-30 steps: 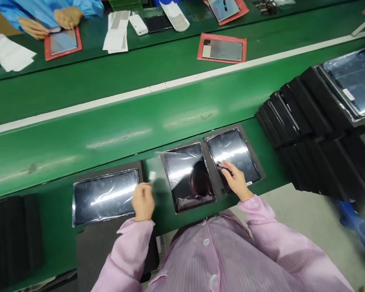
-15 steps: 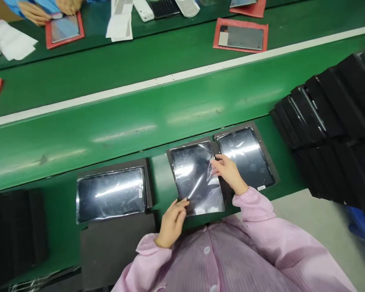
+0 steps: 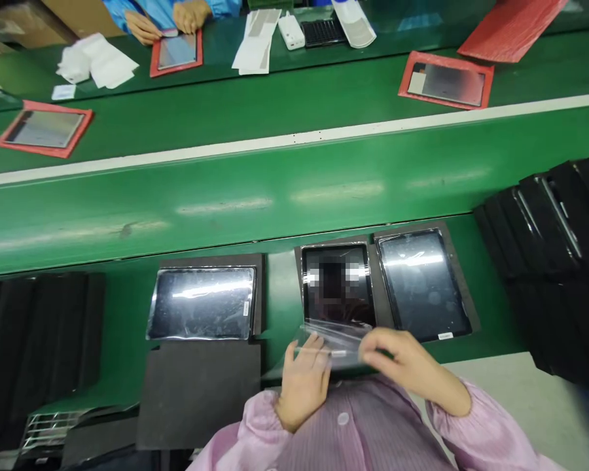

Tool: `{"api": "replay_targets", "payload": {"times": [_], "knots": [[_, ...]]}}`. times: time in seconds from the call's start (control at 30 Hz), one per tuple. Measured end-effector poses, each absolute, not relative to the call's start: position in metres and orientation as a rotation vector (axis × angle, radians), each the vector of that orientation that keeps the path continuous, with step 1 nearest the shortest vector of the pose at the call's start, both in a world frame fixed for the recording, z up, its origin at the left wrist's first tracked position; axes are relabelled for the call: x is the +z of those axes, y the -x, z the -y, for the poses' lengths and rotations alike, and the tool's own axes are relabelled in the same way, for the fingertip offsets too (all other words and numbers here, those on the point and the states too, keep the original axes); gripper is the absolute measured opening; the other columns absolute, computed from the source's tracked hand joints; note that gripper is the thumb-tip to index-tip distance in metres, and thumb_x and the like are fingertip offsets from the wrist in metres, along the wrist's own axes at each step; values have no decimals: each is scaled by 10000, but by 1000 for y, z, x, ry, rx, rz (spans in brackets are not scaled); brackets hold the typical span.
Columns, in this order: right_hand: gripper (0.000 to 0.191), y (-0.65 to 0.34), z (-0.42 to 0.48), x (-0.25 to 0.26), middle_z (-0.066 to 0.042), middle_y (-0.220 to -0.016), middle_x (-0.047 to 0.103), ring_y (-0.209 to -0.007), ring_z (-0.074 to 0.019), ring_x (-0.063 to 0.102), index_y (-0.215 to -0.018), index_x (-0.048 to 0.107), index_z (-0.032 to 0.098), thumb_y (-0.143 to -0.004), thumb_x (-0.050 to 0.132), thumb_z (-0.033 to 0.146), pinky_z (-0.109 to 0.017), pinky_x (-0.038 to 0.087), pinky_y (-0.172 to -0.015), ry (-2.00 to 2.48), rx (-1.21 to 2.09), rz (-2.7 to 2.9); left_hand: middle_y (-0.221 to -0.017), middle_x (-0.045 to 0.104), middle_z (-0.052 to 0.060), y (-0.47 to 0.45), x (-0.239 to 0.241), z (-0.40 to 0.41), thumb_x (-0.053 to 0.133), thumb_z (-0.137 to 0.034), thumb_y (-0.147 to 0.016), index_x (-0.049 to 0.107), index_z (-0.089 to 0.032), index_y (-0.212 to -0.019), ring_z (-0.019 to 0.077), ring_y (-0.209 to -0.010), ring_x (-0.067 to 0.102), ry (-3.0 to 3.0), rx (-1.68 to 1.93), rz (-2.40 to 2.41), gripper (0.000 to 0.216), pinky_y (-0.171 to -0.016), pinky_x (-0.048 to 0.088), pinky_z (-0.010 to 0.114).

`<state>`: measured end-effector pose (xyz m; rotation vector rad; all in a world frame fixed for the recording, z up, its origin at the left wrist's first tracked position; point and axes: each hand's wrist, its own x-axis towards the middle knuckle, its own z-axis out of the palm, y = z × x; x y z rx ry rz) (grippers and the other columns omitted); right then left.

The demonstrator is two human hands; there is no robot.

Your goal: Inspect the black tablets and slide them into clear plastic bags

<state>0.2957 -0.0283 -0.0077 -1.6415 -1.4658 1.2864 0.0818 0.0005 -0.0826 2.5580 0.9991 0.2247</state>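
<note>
A clear plastic film is held between both my hands close to my chest, just below the near edge of the middle black screen panel. My left hand has its fingers up against the film's left part. My right hand is closed on the film's right end. The middle panel lies bare and glossy on the green bench. Another panel lies right of it, and a film-covered panel lies to the left.
A green conveyor belt runs across, carrying red trays with panels. Black foam trays are stacked at right and left. A dark foam sheet lies near me. Another person's hands work at the far side.
Both hands drew the film off the middle panel toward my chest. The camera view shifted, and the conveyor trays moved along.
</note>
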Motion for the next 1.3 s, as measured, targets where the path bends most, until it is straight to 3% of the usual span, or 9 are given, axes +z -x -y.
{"api": "replay_targets", "payload": {"times": [0.13, 0.27, 0.37, 0.5, 0.67, 0.9, 1.1, 1.2, 1.3], "knots": [[271, -330, 38, -30, -78, -960, 717, -860, -213, 682, -986, 589, 213, -802, 467, 370, -337, 543, -717, 2099, 912, 1008, -1192, 619, 176, -145, -73, -35, 553, -294, -803, 660, -193, -1054, 359, -1164, 520, -2622, 55, -969, 291, -901, 439, 533], [384, -356, 60, -42, -111, -976, 714, -870, -246, 682, -1069, 545, 193, -770, 450, 414, -362, 547, -659, 2277, 817, 919, -1438, 385, 176, -220, -80, -86, 549, -483, -795, 516, -277, -1279, 460, -1322, 268, -2595, -63, -1079, 528, -906, 235, 765], [423, -378, 77, -47, -128, -976, 709, -863, -259, 682, -1083, 534, 172, -759, 445, 429, -379, 541, -659, 2373, 740, 865, -1464, 336, 182, -250, -86, -107, 510, -496, -818, 477, -266, -1313, 464, -1347, 201, -2561, -50, -1201, 547, -892, 150, 805], [412, -414, 98, -55, -119, -967, 710, -847, -243, 685, -1085, 533, 171, -759, 452, 408, -381, 535, -729, 2425, 659, 752, -1406, 398, 250, -248, -87, -92, 538, -440, -820, 543, -145, -1250, 443, -1335, 259, -2629, 4, -1058, 522, -956, 198, 736], [344, -448, 112, -68, -87, -900, 720, -780, -221, 684, -1086, 558, 176, -790, 456, 317, -361, 540, -706, 2424, 586, 826, -1222, 609, 170, -231, -92, -23, 604, -520, -750, 650, -178, -1076, 350, -1248, 450, -2712, 31, -267, 474, -1026, 313, 569], [278, -481, 42, -85, -110, -1111, 651, -1076, -263, 544, -1022, 662, 206, -824, 466, 208, -452, 410, -967, 2290, 469, 1152, -1145, 662, 162, -231, -104, 7, 425, -344, -898, 642, -149, -1058, 285, -1145, 567, -2781, 269, -423, 333, -1032, 331, 529], [178, -511, -43, -98, -93, -1269, 552, -1219, -311, 405, -884, 708, 226, -764, 598, 153, -507, 366, -977, 2184, 527, 1362, -1049, 714, 101, -231, -109, 5, 374, -193, -896, 650, -187, -990, 239, -1073, 622, -2698, 392, -568, 291, -1052, 325, 508], [149, -510, -53, -95, -85, -1217, 588, -1217, -297, 402, -730, 692, 211, -792, 578, 137, -492, 344, -989, 2127, 542, 1437, -1063, 711, 89, -232, -112, 5, 389, -211, -890, 601, -204, -1094, 227, -1048, 637, -2500, 357, -700, 294, -1016, 385, 478], [205, -492, -36, -81, -96, -1047, 660, -1089, -256, 509, -736, 671, 194, -844, 510, 128, -457, 356, -970, 2045, 583, 1530, -1025, 725, 76, -235, -113, 6, 374, -240, -897, 378, -197, -1337, 204, -1054, 635, -2144, 377, -927, 442, -1001, 410, 456]]}}
